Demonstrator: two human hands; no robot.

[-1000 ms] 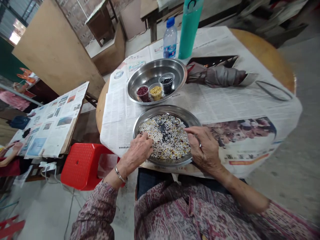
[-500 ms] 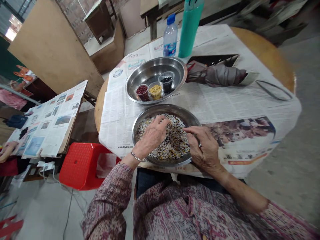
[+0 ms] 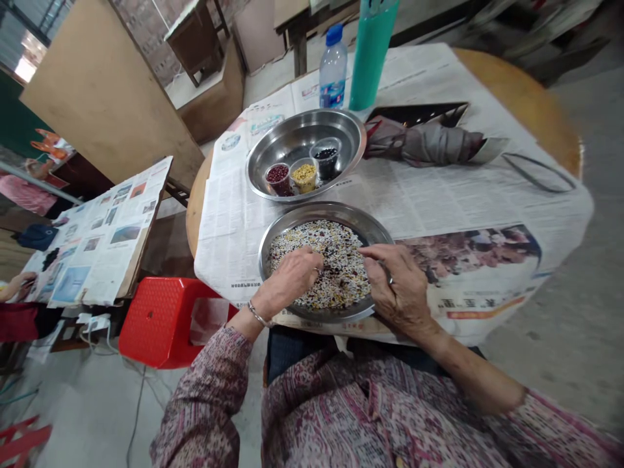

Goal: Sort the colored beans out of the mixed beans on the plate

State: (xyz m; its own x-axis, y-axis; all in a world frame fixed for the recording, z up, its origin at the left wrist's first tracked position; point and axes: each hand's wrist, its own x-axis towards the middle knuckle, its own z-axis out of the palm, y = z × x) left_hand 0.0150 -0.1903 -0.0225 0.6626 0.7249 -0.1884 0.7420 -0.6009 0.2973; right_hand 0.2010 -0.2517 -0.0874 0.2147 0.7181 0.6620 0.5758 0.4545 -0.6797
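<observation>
A steel basin (image 3: 267,250) on the near side of the table holds a spread of mixed grains (image 3: 336,240), white with yellow, dark red and black ones. My left hand (image 3: 295,276) is over the left part of the grains, its fingers curled together and their tips partly hidden. My right hand (image 3: 397,283) is at the basin's right rim, thumb and forefinger pinched over the grains. Whatever lies between those fingertips is too small to make out. Behind stands a second steel basin (image 3: 273,140) with clear cups of red beans (image 3: 277,174), yellow beans (image 3: 304,175) and black beans (image 3: 325,156).
Newspaper (image 3: 224,234) covers the round table. A water bottle (image 3: 333,68), a green bottle (image 3: 373,58) and a folded grey umbrella (image 3: 429,142) lie or stand beyond the basins. A red stool (image 3: 156,318) is at left, near another newspaper-covered table (image 3: 97,234) with a person's hand (image 3: 19,286).
My left hand has drawn back toward me and its fingers have curled in, uncovering grains at the far side. My right hand has barely moved.
</observation>
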